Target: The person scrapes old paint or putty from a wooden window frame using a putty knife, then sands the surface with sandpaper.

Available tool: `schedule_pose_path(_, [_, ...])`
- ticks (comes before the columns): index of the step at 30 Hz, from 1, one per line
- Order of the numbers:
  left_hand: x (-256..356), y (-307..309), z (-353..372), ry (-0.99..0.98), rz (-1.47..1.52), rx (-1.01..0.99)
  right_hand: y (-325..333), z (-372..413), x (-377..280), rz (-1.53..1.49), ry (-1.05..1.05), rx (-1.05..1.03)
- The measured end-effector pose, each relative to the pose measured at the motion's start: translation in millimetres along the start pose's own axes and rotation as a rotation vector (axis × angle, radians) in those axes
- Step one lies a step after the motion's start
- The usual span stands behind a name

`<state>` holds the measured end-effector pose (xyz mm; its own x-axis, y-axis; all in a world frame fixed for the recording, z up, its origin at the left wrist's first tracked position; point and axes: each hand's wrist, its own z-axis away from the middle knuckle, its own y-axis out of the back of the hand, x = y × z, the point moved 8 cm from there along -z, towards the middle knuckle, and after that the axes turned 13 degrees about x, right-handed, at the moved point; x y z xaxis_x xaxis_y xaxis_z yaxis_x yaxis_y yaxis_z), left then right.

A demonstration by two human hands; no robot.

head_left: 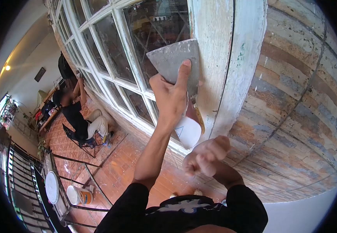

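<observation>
My left hand (170, 97) is closed around a putty knife (176, 54), its wide grey blade pointing up and my thumb pressed flat on it. The blade lies in front of the window pane beside the white frame post. Below that hand hangs a curled white sheet (188, 132) with a blue triangle printed on it; a reddish-brown side shows behind, like sandpaper. The handle of the knife is mostly hidden. My right hand (207, 156) is lower, near the stone-tiled wall, its fingers curled but smeared by motion. Whether it holds anything does not show.
A white-painted window frame (215, 58) with worn, chipped paint runs along the wall. Stone tiles (292, 97) cover the wall at right. Farther left, a seated person (76, 118) reaches toward the window. A white bucket (79, 195) stands on the tiled floor near a black railing (25, 182).
</observation>
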<state>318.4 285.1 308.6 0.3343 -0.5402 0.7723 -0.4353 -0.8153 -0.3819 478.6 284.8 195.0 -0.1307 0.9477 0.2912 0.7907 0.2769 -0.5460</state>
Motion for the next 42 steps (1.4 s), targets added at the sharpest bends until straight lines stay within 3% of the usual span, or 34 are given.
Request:
schedule_pose_path(4, [-8.3, 0.4, -0.6, 0.063, 0.129, -0.015, -1.3, -12.6, 33.9, 0.158, -0.238, 0.211])
schedule_pose_path(7, [-7.7, 1.4, -0.6, 0.079, 0.148, -0.005, -1.0, -17.3, 22.7, 0.076, -0.132, 0.109])
schedule_pose_path(13, [-5.5, 2.9, 1.7, 0.128, 0.137, -0.016, -3.8, -24.2, 21.1, 0.134, -0.21, 0.089])
schedule_pose_path(16, [-7.8, 3.8, 2.0, 0.145, 0.113, 0.002, -3.9, -24.1, 10.2, 0.04, -0.113, 0.138])
schedule_pose_path(21, [-11.7, 6.2, 6.7, 0.287, 0.141, 0.027, -14.1, -12.5, 22.5, 0.133, -0.035, -0.127])
schedule_pose_path(23, [-9.1, 5.3, 2.9, 0.267, 0.16, 0.033, -13.7, -8.8, 3.2, 0.028, -0.064, -0.134])
schedule_pose_path(26, [-11.2, 4.6, 2.3, 0.222, 0.157, 0.009, -21.7, -16.0, 20.1, 0.16, 0.048, -0.01])
schedule_pose_path(29, [-12.2, 6.5, 1.6, 0.239, 0.141, 0.003, -15.8, -12.1, 9.5, 0.2, -0.045, -0.031])
schedule_pose_path(31, [-9.8, 7.5, 3.5, 0.291, 0.098, 0.027, -23.1, -12.4, -1.2, 0.187, 0.014, -0.228])
schedule_pose_path(34, [-3.8, -0.7, 5.2, 0.217, 0.217, -0.002, -20.6, -20.8, 16.6, 0.208, 0.042, -0.107])
schedule_pose_path(38, [-3.8, -0.1, 1.3, 0.196, 0.161, -0.021, 6.2, 17.9, -3.4, 0.128, 0.056, -0.03])
schedule_pose_path(40, [-6.5, 2.0, 1.6, 0.242, 0.168, -0.036, -13.4, 11.5, 11.7, 0.157, -0.271, -0.052])
schedule_pose_path(42, [-8.5, 5.8, 7.6, 0.255, 0.137, -0.012, -15.0, 9.0, 16.6, 0.195, -0.271, -0.138])
